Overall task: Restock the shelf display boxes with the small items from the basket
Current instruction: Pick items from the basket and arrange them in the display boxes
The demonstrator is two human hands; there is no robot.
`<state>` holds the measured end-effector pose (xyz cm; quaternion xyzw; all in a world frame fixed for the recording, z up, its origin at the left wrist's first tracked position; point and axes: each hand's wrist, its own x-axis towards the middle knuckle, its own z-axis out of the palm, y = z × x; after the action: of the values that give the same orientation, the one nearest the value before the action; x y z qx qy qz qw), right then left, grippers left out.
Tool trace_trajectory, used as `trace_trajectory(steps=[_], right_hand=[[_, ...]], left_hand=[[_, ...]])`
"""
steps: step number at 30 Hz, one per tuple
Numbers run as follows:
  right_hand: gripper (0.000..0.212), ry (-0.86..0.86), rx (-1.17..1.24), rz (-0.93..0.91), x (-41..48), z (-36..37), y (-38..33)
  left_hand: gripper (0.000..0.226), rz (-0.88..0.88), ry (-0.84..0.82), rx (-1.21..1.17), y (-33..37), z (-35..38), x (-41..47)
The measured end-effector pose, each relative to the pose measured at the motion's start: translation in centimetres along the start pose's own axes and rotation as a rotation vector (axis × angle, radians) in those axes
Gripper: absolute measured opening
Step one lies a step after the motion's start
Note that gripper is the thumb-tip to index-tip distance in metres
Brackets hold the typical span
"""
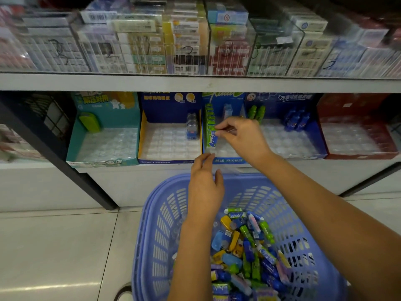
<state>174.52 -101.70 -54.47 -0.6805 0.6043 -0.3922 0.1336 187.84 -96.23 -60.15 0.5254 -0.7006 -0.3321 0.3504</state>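
Packet (213, 136), green-blue, upright in middle display box (229, 160), pinched at top by right hand (240, 137). Row of matching packets (209, 117) just behind pinch. Left hand (205, 187) below grip, fingers relaxed, empty, over basket (152, 224) rim. Loose small items (245, 246) in basket, well below grip.
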Motion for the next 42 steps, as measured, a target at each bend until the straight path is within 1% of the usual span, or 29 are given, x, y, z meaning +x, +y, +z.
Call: trace_trajectory(steps=[7, 10, 13, 15, 17, 19, 21, 23, 24, 25, 26, 27, 31, 32, 33, 35, 37, 38, 40, 42], right_hand=[[0.014, -0.065, -0.100, -0.043, 1.0, -0.7, 0.3], [0.015, -0.063, -0.144, -0.085, 0.9, -0.8, 0.7], [0.015, -0.103, -0.151, -0.130, 0.3, -0.4, 0.8], [0.015, -0.090, -0.197, -0.175, -0.4, 0.0, 1.1], [0.019, -0.090, -0.239, -0.198, -1.2, 0.1, 1.1], [0.025, -0.129, -0.299, -0.215, -1.7, 0.0, 1.0], [0.030, -0.176, -0.353, -0.191, -2.3, -0.4, 0.9], [0.027, -0.191, -0.337, -0.145, -3.3, -0.8, 1.0], [0.023, -0.223, -0.308, -0.118, -4.2, -1.0, 1.2], [0.024, -0.285, -0.280, -0.079, -5.3, -1.0, 1.6], [0.027, -0.370, -0.265, -0.025, -6.5, -0.7, 2.0], [0.029, -0.463, -0.266, 0.039, -7.8, -0.2, 2.6], [0.019, -0.763, -0.394, 0.257, -11.8, 3.6, 7.2], [0.019, -0.819, -0.410, 0.310, -12.6, 4.6, 8.5], [0.020, -0.863, -0.423, 0.357, -13.3, 5.6, 9.8], [0.029, -0.917, -0.439, 0.419, -14.5, 7.0, 12.0], [0.040, -0.965, -0.453, 0.412, -15.7, 8.1, 13.8], [0.045, -0.989, -0.466, 0.403, -16.3, 8.6, 14.5], [0.056, -1.052, -0.516, 0.374, -17.2, 9.2, 15.6], [0.059, -1.061, -0.551, 0.361, -17.9, 9.6, 16.4]], left_hand=[[0.042, -0.008, 0.019, -0.023, 0.1, 0.0, 0.0], [0.043, -0.025, 0.023, -0.025, 0.1, 0.3, -0.1], [0.047, -0.031, 0.024, -0.008, 0.1, 0.6, -0.3], [0.048, -0.032, 0.019, -0.008, 0.0, 0.7, -0.4], [0.049, -0.024, 0.000, -0.006, -0.1, 0.6, -0.3], [0.049, -0.012, -0.005, -0.023, -0.2, 0.5, -0.3], [0.048, -0.003, 0.069, -0.092, -0.2, 0.6, -0.8], [0.042, 0.000, 0.234, -0.177, -0.5, 1.1, -1.6], [0.036, -0.017, 0.292, -0.207, -0.9, 1.5, -2.0], [0.032, -0.051, 0.306, -0.220, -1.4, 1.9, -2.4], [0.028, -0.095, 0.273, -0.207, -2.2, 2.5, -2.7], [0.025, -0.147, 0.198, -0.168, -3.1, 3.1, -3.0], [0.015, -0.342, -0.273, 0.104, -6.5, 5.8, -4.6], [0.015, -0.390, -0.399, 0.165, -7.2, 6.5, -5.3], [0.019, -0.443, -0.519, 0.217, -7.9, 7.2, -6.1], [0.026, -0.518, -0.687, 0.276, -9.4, 8.6, -7.4], [0.031, -0.574, -0.787, 0.320, -10.7, 10.1, -8.1], [0.033, -0.568, -0.802, 0.355, -11.1, 10.7, -8.1], [0.032, -0.568, -0.781, 0.373, -11.9, 11.9, -8.0], [0.029, -0.579, -0.751, 0.380, -12.4, 12.9, -7.8]])
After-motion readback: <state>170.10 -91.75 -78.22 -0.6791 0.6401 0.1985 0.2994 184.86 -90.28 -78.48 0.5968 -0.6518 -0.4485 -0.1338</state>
